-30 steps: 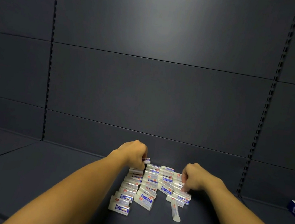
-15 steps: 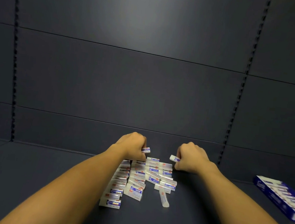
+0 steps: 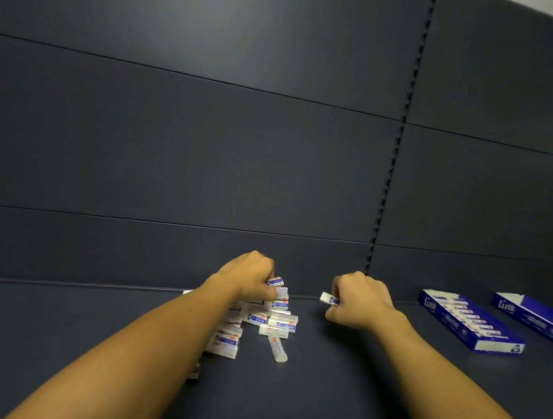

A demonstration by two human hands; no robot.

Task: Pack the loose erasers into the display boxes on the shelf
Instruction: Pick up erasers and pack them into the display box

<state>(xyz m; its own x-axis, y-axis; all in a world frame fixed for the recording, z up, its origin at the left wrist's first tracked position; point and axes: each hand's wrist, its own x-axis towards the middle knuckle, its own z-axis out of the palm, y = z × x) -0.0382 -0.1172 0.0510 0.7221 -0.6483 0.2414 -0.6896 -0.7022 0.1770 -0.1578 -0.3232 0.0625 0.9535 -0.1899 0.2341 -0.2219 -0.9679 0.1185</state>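
Dark grey shelf (image 3: pixel 334 381), flat and matte, backed by a panelled wall of the same colour. Heap of loose erasers (image 3: pixel 264 321) lying near the middle. Off to the right, well apart from the heap, two blue display boxes (image 3: pixel 469 322) side by side, the nearer one partly filled with erasers.
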